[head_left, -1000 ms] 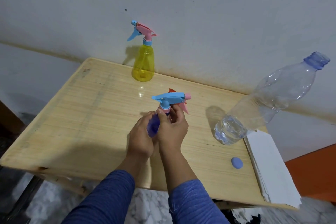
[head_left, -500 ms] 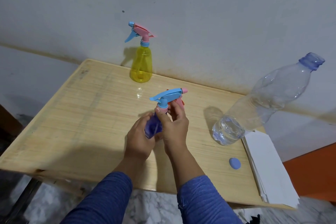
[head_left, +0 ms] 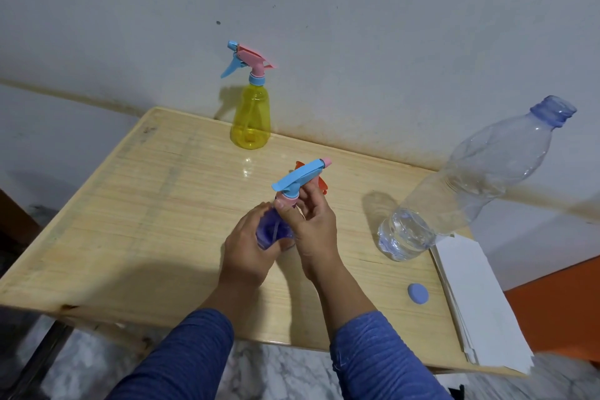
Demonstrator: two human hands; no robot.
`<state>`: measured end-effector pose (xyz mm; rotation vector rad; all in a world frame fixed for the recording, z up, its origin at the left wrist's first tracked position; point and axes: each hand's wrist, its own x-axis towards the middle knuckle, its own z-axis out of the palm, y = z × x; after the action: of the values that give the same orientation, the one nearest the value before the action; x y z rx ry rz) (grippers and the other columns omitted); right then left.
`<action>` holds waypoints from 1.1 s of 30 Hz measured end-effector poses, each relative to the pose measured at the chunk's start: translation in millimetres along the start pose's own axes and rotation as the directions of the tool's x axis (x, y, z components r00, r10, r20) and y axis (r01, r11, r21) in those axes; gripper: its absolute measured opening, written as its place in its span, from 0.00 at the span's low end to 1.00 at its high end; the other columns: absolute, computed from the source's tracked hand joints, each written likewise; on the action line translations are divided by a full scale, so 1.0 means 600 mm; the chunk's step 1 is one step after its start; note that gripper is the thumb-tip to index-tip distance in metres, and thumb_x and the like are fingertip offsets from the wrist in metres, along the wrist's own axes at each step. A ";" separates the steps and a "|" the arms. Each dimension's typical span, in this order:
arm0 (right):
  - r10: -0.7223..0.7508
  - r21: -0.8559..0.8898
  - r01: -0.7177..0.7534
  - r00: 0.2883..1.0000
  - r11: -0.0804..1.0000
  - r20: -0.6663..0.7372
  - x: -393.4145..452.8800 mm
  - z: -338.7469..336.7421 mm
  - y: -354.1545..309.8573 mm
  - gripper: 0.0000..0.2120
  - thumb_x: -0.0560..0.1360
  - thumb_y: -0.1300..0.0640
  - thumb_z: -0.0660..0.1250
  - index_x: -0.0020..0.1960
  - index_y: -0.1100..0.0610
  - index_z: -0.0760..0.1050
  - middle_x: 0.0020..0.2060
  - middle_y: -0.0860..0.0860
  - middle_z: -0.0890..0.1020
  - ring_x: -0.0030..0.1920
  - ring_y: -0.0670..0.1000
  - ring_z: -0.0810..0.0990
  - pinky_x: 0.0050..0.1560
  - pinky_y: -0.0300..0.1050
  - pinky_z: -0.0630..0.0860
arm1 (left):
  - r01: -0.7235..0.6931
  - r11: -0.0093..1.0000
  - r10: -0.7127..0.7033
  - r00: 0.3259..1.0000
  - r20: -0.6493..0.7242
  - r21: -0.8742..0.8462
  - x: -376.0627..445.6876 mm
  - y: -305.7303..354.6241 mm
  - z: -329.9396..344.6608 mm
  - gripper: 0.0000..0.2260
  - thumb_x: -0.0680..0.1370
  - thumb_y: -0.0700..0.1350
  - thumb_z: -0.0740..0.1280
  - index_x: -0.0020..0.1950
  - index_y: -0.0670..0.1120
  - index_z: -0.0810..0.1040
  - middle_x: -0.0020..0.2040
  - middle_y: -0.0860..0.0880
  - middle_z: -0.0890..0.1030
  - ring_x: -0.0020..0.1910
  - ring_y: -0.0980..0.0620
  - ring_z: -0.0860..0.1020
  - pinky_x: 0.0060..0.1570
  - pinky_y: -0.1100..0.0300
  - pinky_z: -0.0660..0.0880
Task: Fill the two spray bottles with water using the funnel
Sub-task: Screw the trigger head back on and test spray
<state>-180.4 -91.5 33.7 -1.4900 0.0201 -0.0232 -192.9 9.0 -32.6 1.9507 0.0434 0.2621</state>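
My left hand (head_left: 246, 250) wraps the body of a small purple spray bottle (head_left: 272, 232) standing on the wooden table (head_left: 136, 204). My right hand (head_left: 313, 224) pinches the collar under its blue spray head (head_left: 302, 177), which tilts up to the right. An orange piece (head_left: 321, 183), perhaps the funnel, shows just behind the head, mostly hidden. A yellow spray bottle (head_left: 250, 120) with a pink and blue head stands upright at the table's back edge. An open clear water bottle (head_left: 461, 191) with a little water in it stands at the right.
The water bottle's blue cap (head_left: 418, 293) lies on the table near the front right. A stack of white paper (head_left: 477, 305) overhangs the right front corner. A grey wall runs behind the table. An orange surface (head_left: 565, 302) sits lower right.
The blue spray head has turned and tilted, its nozzle now pointing up to the right. My right fingers have shifted on the collar. The left hand stays on the purple bottle.
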 end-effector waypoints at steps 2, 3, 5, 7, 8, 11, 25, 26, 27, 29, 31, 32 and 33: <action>0.006 -0.036 -0.005 0.999 0.999 0.040 0.001 -0.003 0.000 0.06 0.76 0.61 0.65 0.51 0.53 0.78 0.42 0.48 0.81 0.43 0.41 0.80 0.50 0.42 0.78 | 0.001 1.000 -0.001 1.000 0.003 0.004 0.000 -0.001 0.000 0.31 0.67 0.45 0.77 0.67 0.49 0.72 0.63 0.54 0.76 0.60 0.56 0.74 0.58 0.65 0.69; 0.007 -0.055 -0.005 0.999 0.998 0.034 0.002 -0.005 0.000 0.05 0.77 0.60 0.65 0.51 0.55 0.78 0.42 0.49 0.81 0.44 0.43 0.80 0.50 0.44 0.78 | 0.003 1.000 -0.003 1.000 0.002 0.003 0.000 -0.002 0.000 0.31 0.67 0.45 0.77 0.68 0.49 0.71 0.63 0.53 0.76 0.61 0.56 0.74 0.58 0.65 0.69; 0.019 -0.073 -0.019 1.000 0.997 -0.004 0.006 -0.006 -0.003 0.05 0.75 0.60 0.68 0.50 0.55 0.79 0.43 0.49 0.83 0.44 0.43 0.81 0.52 0.46 0.78 | 0.007 1.000 -0.007 1.000 -0.006 -0.007 0.001 -0.004 0.002 0.31 0.66 0.45 0.77 0.68 0.49 0.71 0.63 0.53 0.76 0.61 0.56 0.74 0.59 0.64 0.69; 0.034 -0.030 -0.035 0.999 0.999 -0.031 0.009 -0.006 -0.002 0.08 0.73 0.62 0.70 0.51 0.56 0.79 0.44 0.49 0.83 0.46 0.44 0.82 0.54 0.45 0.79 | 0.011 1.000 -0.011 1.000 -0.010 -0.008 0.002 -0.007 0.002 0.32 0.66 0.45 0.77 0.68 0.49 0.72 0.63 0.54 0.76 0.60 0.56 0.74 0.59 0.65 0.69; 0.042 0.003 -0.042 0.999 0.999 -0.033 0.009 -0.006 -0.002 0.09 0.72 0.63 0.71 0.53 0.57 0.78 0.45 0.49 0.84 0.47 0.44 0.83 0.54 0.44 0.79 | 0.010 1.000 -0.010 1.000 -0.008 -0.004 0.001 -0.007 0.003 0.31 0.66 0.45 0.77 0.67 0.49 0.72 0.63 0.54 0.76 0.60 0.56 0.74 0.58 0.66 0.69; 0.041 0.023 -0.042 0.999 0.999 0.015 0.007 -0.009 0.000 0.10 0.74 0.64 0.69 0.55 0.60 0.76 0.45 0.50 0.83 0.46 0.42 0.82 0.52 0.38 0.79 | 0.004 1.000 -0.004 1.000 -0.006 0.004 0.001 -0.007 0.003 0.31 0.65 0.45 0.78 0.67 0.50 0.72 0.61 0.55 0.77 0.58 0.58 0.75 0.55 0.72 0.67; -0.057 -0.196 0.056 0.998 0.979 0.002 0.015 -0.005 0.001 0.13 0.70 0.59 0.73 0.54 0.51 0.77 0.43 0.46 0.82 0.45 0.43 0.80 0.53 0.46 0.79 | -0.034 0.999 0.035 0.999 -0.022 0.025 -0.001 -0.002 0.002 0.29 0.65 0.45 0.78 0.64 0.53 0.73 0.56 0.62 0.75 0.53 0.64 0.74 0.51 0.80 0.65; -0.073 -0.232 0.075 0.997 0.970 0.018 0.015 -0.006 0.002 0.10 0.73 0.58 0.71 0.53 0.49 0.77 0.43 0.45 0.82 0.45 0.43 0.80 0.53 0.46 0.78 | -0.028 0.999 0.029 0.999 -0.026 0.022 -0.001 -0.003 0.003 0.30 0.65 0.45 0.78 0.65 0.51 0.73 0.57 0.61 0.75 0.55 0.63 0.74 0.52 0.80 0.65; -0.089 -0.264 0.092 0.996 0.960 0.023 0.014 -0.006 0.003 0.09 0.74 0.58 0.69 0.54 0.50 0.78 0.43 0.44 0.82 0.46 0.43 0.80 0.53 0.46 0.78 | -0.025 1.000 0.025 0.999 -0.029 0.012 -0.001 -0.004 0.003 0.30 0.64 0.44 0.78 0.65 0.49 0.73 0.58 0.60 0.75 0.55 0.62 0.74 0.52 0.80 0.64; -0.116 -0.303 0.106 0.993 0.947 -0.014 0.017 -0.002 0.004 0.11 0.72 0.59 0.70 0.54 0.54 0.78 0.43 0.44 0.82 0.45 0.43 0.80 0.50 0.42 0.78 | -0.031 1.000 0.031 0.999 -0.028 -0.001 -0.001 -0.006 0.002 0.29 0.64 0.43 0.78 0.64 0.50 0.74 0.57 0.58 0.77 0.54 0.61 0.75 0.52 0.81 0.65; -0.123 -0.307 0.094 0.989 0.947 -0.077 0.019 0.007 0.002 0.14 0.68 0.59 0.74 0.52 0.56 0.75 0.41 0.43 0.81 0.41 0.40 0.79 0.45 0.34 0.76 | -0.031 0.999 0.031 0.999 -0.021 -0.006 -0.002 -0.003 0.001 0.28 0.65 0.42 0.77 0.63 0.50 0.74 0.55 0.56 0.78 0.52 0.61 0.76 0.51 0.80 0.65; -0.112 -0.300 0.077 0.989 0.951 -0.100 0.018 0.012 0.000 0.16 0.67 0.59 0.76 0.51 0.55 0.74 0.40 0.42 0.80 0.40 0.39 0.78 0.43 0.32 0.75 | -0.032 0.999 0.032 0.999 -0.019 -0.008 -0.001 -0.002 0.000 0.27 0.65 0.42 0.76 0.63 0.50 0.74 0.55 0.57 0.78 0.51 0.61 0.76 0.50 0.80 0.65; -0.094 -0.286 0.061 0.990 0.956 -0.105 0.017 0.015 -0.001 0.18 0.66 0.58 0.76 0.52 0.55 0.72 0.40 0.43 0.79 0.40 0.39 0.78 0.43 0.33 0.75 | -0.032 0.999 0.032 0.999 -0.018 -0.010 -0.002 0.000 -0.001 0.27 0.66 0.42 0.76 0.63 0.51 0.74 0.54 0.57 0.78 0.51 0.61 0.76 0.50 0.79 0.66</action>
<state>-170.2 -82.8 35.0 -1.7733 0.0624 -0.1785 -194.0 9.3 -32.4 1.9404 0.0221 0.3005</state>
